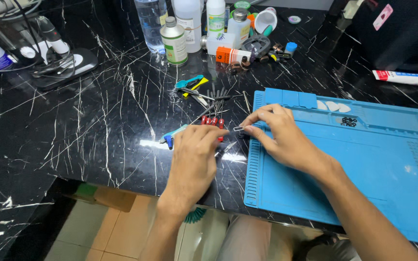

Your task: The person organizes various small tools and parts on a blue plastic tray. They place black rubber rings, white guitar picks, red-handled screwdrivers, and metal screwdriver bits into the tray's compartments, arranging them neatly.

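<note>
Right hand (286,137) pinching small metal clip (238,129) at blue mat's (344,179) nine o'clock edge; left hand (194,157) curled over red-handled screwdrivers (212,121) on worktop (97,125), grip unclear.

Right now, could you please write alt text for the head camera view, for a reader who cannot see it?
A person's right hand pinches a small metal clip at the edge of a blue work mat, while the left hand rests on red-handled tools on a black marble table. Bottles stand behind.

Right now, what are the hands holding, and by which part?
The right hand pinches a small metal clip by its right end. The left hand covers its fingertips, so any hold cannot be told.
</note>
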